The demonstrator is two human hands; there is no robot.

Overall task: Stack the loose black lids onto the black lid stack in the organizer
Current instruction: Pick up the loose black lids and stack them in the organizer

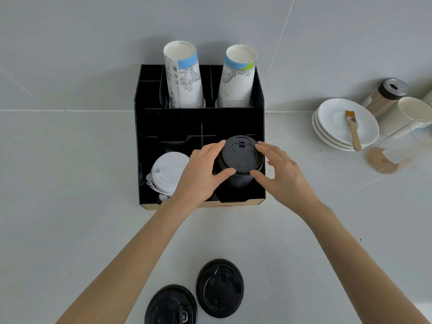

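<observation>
Two loose black lids (171, 305) (220, 288) are lying on the tabletop (70, 183) while the left hand (201, 174) and right hand (278, 169) are cupping the black lid stack (239, 160) in the organizer's (140, 160) front right compartment.

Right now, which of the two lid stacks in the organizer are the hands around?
The black lid stack in the front right compartment: left hand and right hand flank it. The white lid stack sits alongside in the front left compartment, ungrasped.

Black lid stack (239, 160) upright in organizer (198, 122) front-right compartment; two loose black lids (219, 287) flat (tops up) near its front.
</observation>
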